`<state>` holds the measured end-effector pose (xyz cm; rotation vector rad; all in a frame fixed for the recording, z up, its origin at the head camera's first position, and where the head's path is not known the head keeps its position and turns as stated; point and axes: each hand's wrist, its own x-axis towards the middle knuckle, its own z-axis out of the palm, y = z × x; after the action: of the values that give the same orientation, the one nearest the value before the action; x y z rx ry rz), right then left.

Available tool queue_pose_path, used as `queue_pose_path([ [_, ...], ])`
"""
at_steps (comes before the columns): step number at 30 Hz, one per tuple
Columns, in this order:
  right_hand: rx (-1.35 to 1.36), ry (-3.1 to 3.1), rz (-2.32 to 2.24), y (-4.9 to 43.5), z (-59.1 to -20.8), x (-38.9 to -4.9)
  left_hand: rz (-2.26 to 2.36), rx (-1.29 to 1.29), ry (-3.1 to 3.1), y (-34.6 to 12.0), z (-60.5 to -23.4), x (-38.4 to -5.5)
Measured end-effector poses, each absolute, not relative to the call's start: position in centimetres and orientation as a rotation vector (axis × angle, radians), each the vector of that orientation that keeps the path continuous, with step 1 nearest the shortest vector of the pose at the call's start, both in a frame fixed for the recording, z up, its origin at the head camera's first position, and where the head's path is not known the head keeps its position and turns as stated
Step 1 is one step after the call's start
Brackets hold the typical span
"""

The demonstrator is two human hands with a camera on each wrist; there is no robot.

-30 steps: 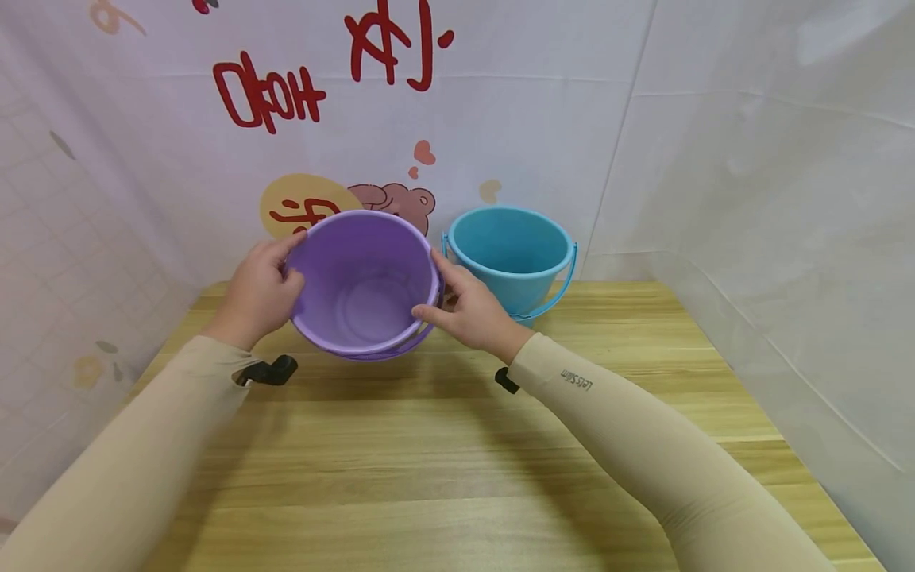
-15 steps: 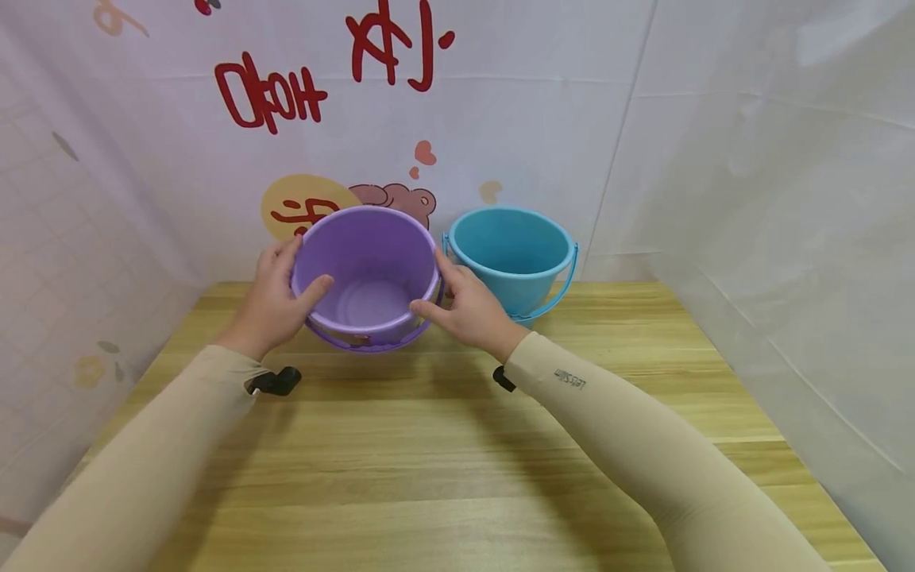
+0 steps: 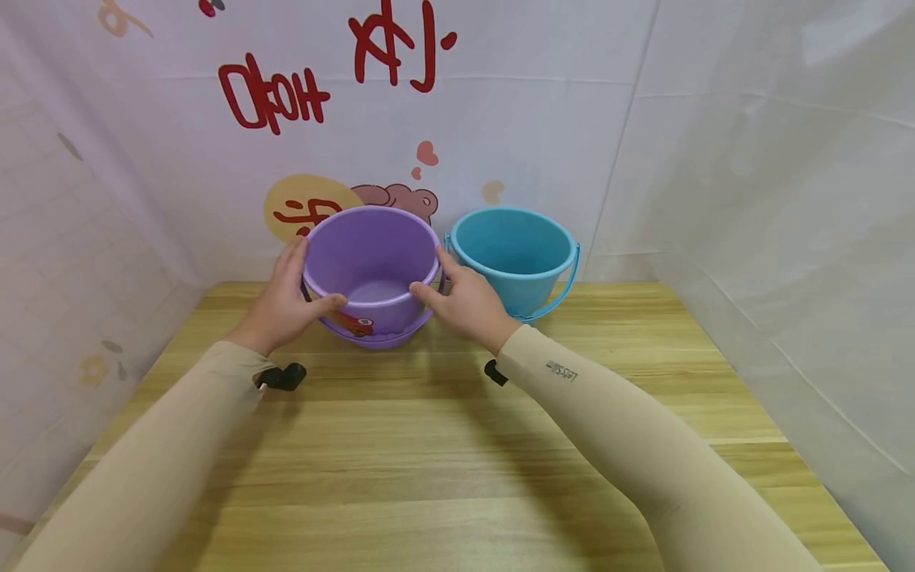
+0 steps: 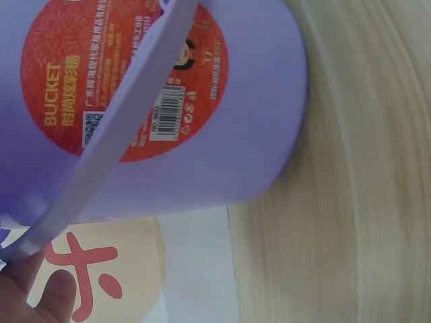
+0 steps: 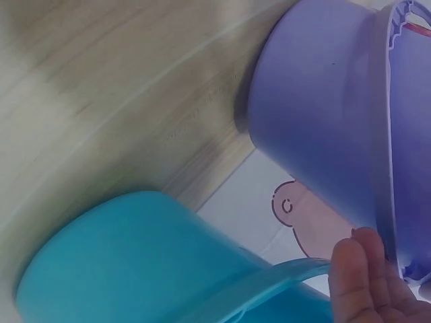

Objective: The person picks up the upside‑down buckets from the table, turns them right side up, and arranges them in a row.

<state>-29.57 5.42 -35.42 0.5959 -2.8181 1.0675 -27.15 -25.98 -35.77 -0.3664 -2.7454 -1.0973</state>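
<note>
A purple bucket (image 3: 391,319) stands upright at the back of the wooden table, its inside facing up. My left hand (image 3: 284,308) holds its left side, thumb along the front of the rim and fingers outside. On the other side, my right hand (image 3: 468,306) holds the rim with the thumb in front. A red round label (image 4: 128,74) and the hanging purple handle (image 4: 111,141) show in the left wrist view. Close by on the right is a blue bucket (image 3: 525,294); my right fingers (image 5: 350,272) are beside its handle. Whether the purple base touches the table cannot be told.
The wooden table (image 3: 400,477) stretches out in front of both buckets. Behind them hangs a white printed sheet (image 3: 543,103) with red characters, and white sheeting (image 3: 808,262) also borders the right side. The blue bucket's handle (image 3: 565,290) hangs down in front.
The purple bucket has tipped back from facing me to upright, so its front wall and label now show. My left hand has shifted rightward and lower, its thumb moving across the front rim.
</note>
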Motion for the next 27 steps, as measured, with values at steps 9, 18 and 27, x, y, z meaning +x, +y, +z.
queue_pose_path([
  [9,0.517,-2.937,1.055,4.6,-35.6,-29.9,-1.139,-0.298,-2.773,-26.1,-35.7,-28.3],
  [18,0.437,-2.914,1.079,4.4,-35.6,-30.4,-1.151,-0.28,-2.755,-25.7,-35.9,-28.5],
  [27,0.436,-2.869,1.104,4.4,-35.6,-30.5,-1.166,-0.25,-2.772,-25.5,-36.1,-28.7],
])
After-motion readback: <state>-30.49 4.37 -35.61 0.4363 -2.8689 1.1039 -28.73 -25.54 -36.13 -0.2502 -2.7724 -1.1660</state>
